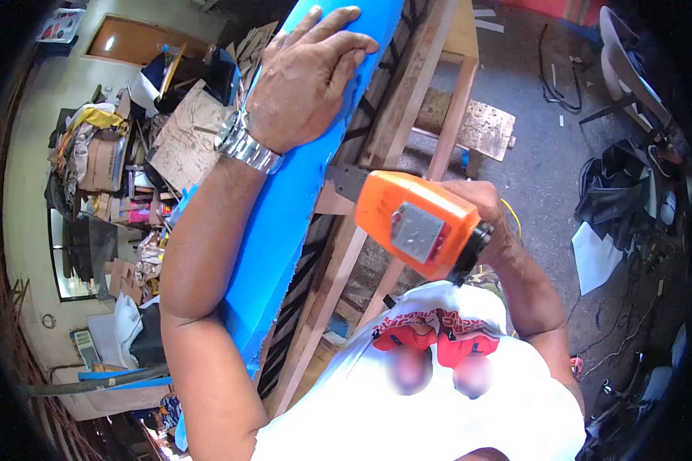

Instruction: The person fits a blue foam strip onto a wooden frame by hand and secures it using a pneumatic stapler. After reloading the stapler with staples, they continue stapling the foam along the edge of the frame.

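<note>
My left hand lies flat with its fingers spread on a long blue board, pressing near its far end. A metal watch is on that wrist. The board's right edge is ragged. My right hand is closed around an orange power saw with a pale label and a black end part. At the saw's front, a dark flat metal piece reaches the board's right edge. The fingers around the handle are mostly hidden behind the orange body.
A wooden frame runs beneath and right of the board, with dark slats beside it. A piled heap of cardboard and scraps stands at left. On the floor at right are a black bag, a white sheet and loose cables.
</note>
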The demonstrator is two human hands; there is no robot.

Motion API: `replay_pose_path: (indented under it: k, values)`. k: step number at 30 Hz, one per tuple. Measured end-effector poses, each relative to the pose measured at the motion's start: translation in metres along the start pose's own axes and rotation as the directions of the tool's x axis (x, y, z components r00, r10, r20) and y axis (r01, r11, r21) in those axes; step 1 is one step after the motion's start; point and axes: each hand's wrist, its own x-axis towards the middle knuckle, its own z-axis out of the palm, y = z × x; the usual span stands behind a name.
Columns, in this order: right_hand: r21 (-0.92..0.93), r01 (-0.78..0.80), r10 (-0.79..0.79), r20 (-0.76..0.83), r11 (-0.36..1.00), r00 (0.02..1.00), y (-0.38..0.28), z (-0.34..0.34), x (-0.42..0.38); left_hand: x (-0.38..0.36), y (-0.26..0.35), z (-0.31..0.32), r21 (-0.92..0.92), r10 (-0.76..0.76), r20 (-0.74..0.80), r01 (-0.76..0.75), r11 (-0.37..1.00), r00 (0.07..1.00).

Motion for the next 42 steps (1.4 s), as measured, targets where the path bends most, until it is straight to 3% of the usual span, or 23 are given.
replay_pose_path:
  k: [2,4,6,7,8,9,10,12,15,19,21,24,27,28,32,34,35,36,39,41,42]
  values:
    - [0.086,-0.103,0.105,-0.021,0.991,0.994,-0.004,-0.004,-0.011,0.0,-0.003,0.002,-0.02,-0.011,-0.033,0.011,1.0,0.999]
    - [0.014,-0.176,0.177,-0.033,0.984,0.984,0.012,-0.003,-0.034,0.001,0.0,-0.001,-0.131,-0.083,-0.094,0.07,0.989,0.992]
    - [0.12,-0.39,0.401,-0.087,0.913,0.912,0.029,0.005,-0.067,-0.002,0.006,-0.005,-0.21,-0.23,-0.167,0.193,0.958,0.959]
    - [0.183,-0.481,0.505,-0.113,0.857,0.856,0.025,0.008,-0.068,-0.006,0.007,-0.01,-0.186,-0.229,-0.153,0.2,0.962,0.961]
    - [-0.078,-0.325,0.31,-0.156,0.943,0.938,0.023,-0.001,-0.067,-0.012,0.006,-0.019,-0.155,-0.228,-0.143,0.206,0.966,0.963]
    - [-0.333,-0.136,0.092,-0.145,0.933,0.985,0.022,-0.01,-0.064,-0.018,0.006,-0.03,-0.12,-0.229,-0.135,0.213,0.97,0.964]
    - [-0.228,-0.268,0.226,-0.193,0.936,0.955,0.014,-0.017,-0.063,-0.029,0.014,-0.043,-0.108,-0.229,-0.057,0.222,0.969,0.972]
    - [0.093,-0.544,0.552,-0.13,0.834,0.824,0.013,-0.035,-0.059,-0.05,0.043,-0.066,-0.089,-0.306,0.056,0.31,0.946,0.95]
    - [0.235,-0.561,0.584,-0.041,0.794,0.81,0.028,-0.056,-0.058,-0.065,0.084,-0.078,-0.029,-0.413,0.113,0.418,0.908,0.904]
    - [0.226,-0.419,0.427,0.015,0.879,0.904,0.028,-0.075,-0.041,-0.072,0.106,-0.058,0.1,-0.525,-0.059,0.528,0.843,0.849]
    - [0.071,-0.286,0.278,0.103,0.955,0.955,0.031,-0.087,-0.033,-0.068,0.118,-0.047,0.241,-0.532,-0.097,0.538,0.808,0.841]
    - [0.306,-0.423,0.387,0.174,0.853,0.905,0.036,-0.088,-0.032,-0.071,0.131,-0.026,0.493,-0.483,-0.131,0.48,0.726,0.866]
    - [0.289,-0.467,0.415,0.224,0.836,0.882,0.027,-0.1,-0.025,-0.067,0.135,-0.015,0.448,-0.574,-0.289,0.638,0.627,0.767]
    - [0.218,-0.453,0.37,0.332,0.865,0.867,0.027,-0.109,-0.022,-0.065,0.137,-0.012,0.421,-0.599,-0.323,0.678,0.603,0.733]
    - [0.161,-0.379,0.317,0.311,0.911,0.896,0.025,-0.115,-0.025,-0.059,0.144,-0.013,0.273,-0.667,-0.371,0.763,0.586,0.646]
    - [0.254,-0.468,0.402,0.273,0.846,0.874,0.023,-0.113,-0.03,-0.059,0.161,-0.032,0.037,-0.644,-0.118,0.652,0.758,0.756]
    - [0.191,-0.426,0.374,0.254,0.884,0.892,0.023,-0.114,-0.028,-0.063,0.169,-0.043,-0.096,-0.586,0.003,0.583,0.807,0.811]
    - [0.127,-0.382,0.347,0.236,0.915,0.908,0.022,-0.116,-0.026,-0.071,0.174,-0.054,-0.281,-0.647,0.158,0.662,0.695,0.746]
    - [0.209,-0.36,0.312,0.23,0.909,0.922,0.02,-0.111,-0.011,-0.077,0.143,-0.065,-0.06,-0.75,-0.221,0.759,0.649,0.624]
    - [0.308,-0.459,0.385,0.271,0.833,0.882,0.001,-0.108,0.004,-0.072,0.115,-0.074,0.077,-0.761,-0.244,0.794,0.603,0.602]
    - [0.25,-0.392,0.334,0.247,0.885,0.91,-0.004,-0.106,0.011,-0.069,0.104,-0.069,0.109,-0.77,-0.234,0.803,0.586,0.593]
